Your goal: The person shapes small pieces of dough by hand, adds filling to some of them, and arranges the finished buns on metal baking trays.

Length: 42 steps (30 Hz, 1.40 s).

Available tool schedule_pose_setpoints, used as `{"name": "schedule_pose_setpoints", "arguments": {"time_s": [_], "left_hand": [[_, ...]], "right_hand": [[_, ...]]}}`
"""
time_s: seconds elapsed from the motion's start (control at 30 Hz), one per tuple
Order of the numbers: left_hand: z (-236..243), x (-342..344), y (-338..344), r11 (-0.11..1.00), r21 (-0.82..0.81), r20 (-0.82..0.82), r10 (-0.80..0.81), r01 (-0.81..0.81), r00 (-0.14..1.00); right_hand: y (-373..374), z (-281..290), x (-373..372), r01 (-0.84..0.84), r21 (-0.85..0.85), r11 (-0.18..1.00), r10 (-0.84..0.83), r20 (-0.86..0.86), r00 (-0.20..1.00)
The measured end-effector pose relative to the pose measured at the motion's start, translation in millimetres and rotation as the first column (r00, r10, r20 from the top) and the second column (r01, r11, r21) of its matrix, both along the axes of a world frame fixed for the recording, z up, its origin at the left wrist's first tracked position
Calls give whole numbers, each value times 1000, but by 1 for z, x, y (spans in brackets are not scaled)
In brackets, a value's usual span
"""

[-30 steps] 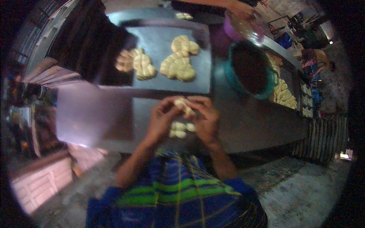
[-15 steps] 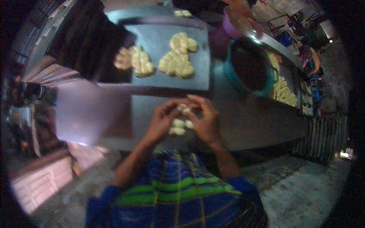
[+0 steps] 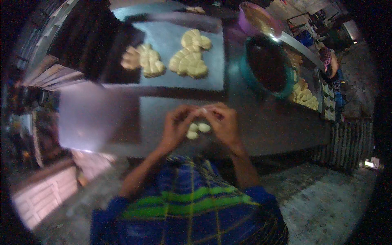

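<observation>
My left hand (image 3: 178, 123) and my right hand (image 3: 223, 123) meet over the metal table. Their fingers pinch a small pale dough piece (image 3: 202, 110) between them, mostly covered by the fingertips. Just below, between my wrists, several small pale dough balls (image 3: 192, 134) lie close together on the tabletop. Beyond my hands is a metal tray (image 3: 165, 38) with two shaped dough figures. The right figure (image 3: 189, 62) is pale and lumpy; the left figure (image 3: 152, 64) has a browner, lobed part at its left end.
A large teal tub (image 3: 246, 73) with dark contents stands to the right, a purple basin (image 3: 246, 20) behind it. Farther right are pale dough pieces (image 3: 305, 99). Dark stacked trays (image 3: 87, 41) rise at the left. Another person's arm (image 3: 333, 64) shows at far right.
My hands have drawn closer together, fingertips now pressed around the dough piece. The small balls below show more openly. A person's arm over the purple basin is gone from there.
</observation>
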<state>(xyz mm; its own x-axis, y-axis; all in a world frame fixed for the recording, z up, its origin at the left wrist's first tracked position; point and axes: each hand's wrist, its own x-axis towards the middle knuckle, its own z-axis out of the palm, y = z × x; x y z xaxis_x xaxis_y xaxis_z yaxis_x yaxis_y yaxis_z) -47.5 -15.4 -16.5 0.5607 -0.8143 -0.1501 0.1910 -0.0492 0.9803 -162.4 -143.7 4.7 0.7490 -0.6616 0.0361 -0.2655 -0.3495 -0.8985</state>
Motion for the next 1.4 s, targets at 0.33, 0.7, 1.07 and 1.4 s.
{"name": "schedule_pose_setpoints", "arguments": {"time_s": [0.33,0.7,1.07,1.4], "left_hand": [[3,3,-4,986,-166,-396,-74,8,916],[-7,17,-3,932,-363,-297,-117,1,948],[-68,45,61,994,41,-300,111,-104,947],[-74,36,69,977,86,-406,212,-194,889]], "right_hand": [[-8,0,-6,-51,328,943,68,-43,997],[-27,-37,-51,-366,262,893,414,-160,896],[32,-128,-95,-330,-480,813,184,-327,927],[-2,-97,-47,-125,-286,950,90,-133,987]]}}
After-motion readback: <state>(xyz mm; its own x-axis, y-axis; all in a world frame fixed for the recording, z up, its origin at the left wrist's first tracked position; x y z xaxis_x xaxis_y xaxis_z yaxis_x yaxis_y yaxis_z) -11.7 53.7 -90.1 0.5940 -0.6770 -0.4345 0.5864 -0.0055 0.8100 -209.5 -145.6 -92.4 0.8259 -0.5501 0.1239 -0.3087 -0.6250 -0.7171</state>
